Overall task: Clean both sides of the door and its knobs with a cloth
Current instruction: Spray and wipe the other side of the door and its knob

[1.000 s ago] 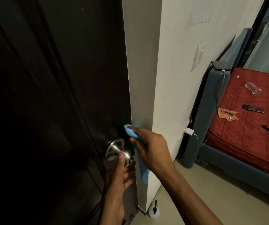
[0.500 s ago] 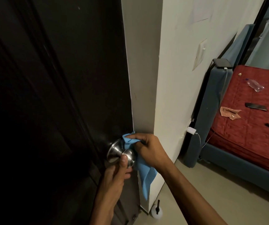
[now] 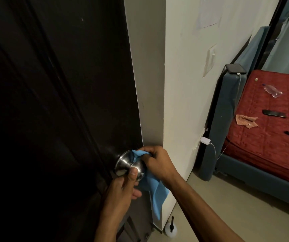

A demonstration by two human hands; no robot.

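Low on the dark brown wooden door, close to its right edge, a round brushed-steel knob is seen, and everything else is placed here relative to it. The knob is gripped from below by the left hand, whose thumb is laid across the knob's front face while the fingers are curled beneath it. A light blue cloth is pinched in the right hand, which is held just right of the knob; the bunched upper corner of the cloth is pressed against the knob's neck between the round plate and the ball, and the remainder is left hanging below and to the right of the knob. A white wall corner is seen right of the knob, directly behind the right hand. Further right of the knob, a white charger plug is fitted into the wall, and a thin white cable is led from it. Far to the right, a bed with a red quilted cover is seen on a blue-grey frame, with a clear plastic bottle, a black phone and a crumpled orange rag laid on it. Below and right of the knob, a small white doorstop with a black stem is set on the pale floor.
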